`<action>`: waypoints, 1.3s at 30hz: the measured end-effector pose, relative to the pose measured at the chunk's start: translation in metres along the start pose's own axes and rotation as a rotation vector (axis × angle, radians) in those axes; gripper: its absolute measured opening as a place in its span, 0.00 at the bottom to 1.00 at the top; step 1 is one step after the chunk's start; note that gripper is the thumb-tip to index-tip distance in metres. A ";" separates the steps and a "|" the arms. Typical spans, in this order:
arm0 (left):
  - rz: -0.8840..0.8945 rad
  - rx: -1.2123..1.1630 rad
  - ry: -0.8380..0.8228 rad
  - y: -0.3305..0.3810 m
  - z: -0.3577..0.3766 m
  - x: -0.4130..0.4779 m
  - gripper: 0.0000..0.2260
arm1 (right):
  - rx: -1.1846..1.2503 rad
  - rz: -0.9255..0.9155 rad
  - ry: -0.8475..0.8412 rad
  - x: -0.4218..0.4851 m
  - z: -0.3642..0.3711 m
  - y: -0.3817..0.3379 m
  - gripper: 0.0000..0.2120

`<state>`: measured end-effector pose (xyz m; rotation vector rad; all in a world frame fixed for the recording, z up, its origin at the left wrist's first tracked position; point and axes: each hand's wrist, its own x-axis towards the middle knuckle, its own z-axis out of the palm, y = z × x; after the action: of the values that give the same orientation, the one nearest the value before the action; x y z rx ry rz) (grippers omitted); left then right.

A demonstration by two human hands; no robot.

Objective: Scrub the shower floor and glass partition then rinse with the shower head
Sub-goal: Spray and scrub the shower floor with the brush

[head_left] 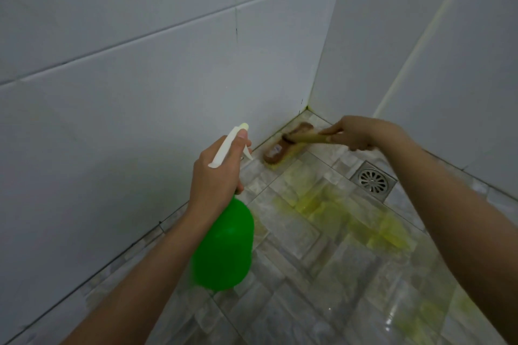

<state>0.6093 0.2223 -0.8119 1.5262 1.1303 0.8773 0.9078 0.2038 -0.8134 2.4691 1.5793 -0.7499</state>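
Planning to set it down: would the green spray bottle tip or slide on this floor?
The green spray bottle looks like thin plastic, so probably light. Its body is wide and rounded, so tipping seems unlikely. The floor shines wet with yellowish cleaner, so a push would likely slide it.

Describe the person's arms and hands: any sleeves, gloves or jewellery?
Both arms are bare: no sleeve shows on the left forearm or the right forearm up to the picture's edge. The left hand and the right hand wear no gloves. No watch, bracelet or ring is visible on either.
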 end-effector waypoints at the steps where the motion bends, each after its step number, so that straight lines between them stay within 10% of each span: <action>1: 0.004 -0.005 -0.010 0.000 0.002 0.000 0.17 | -0.015 -0.041 0.058 0.009 0.011 0.001 0.18; 39: 0.028 -0.055 -0.049 -0.007 0.022 -0.002 0.16 | -0.044 0.032 0.050 0.013 -0.010 0.048 0.18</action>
<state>0.6274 0.2143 -0.8242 1.5138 1.0434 0.8784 0.9575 0.1960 -0.8185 2.4936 1.5518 -0.6465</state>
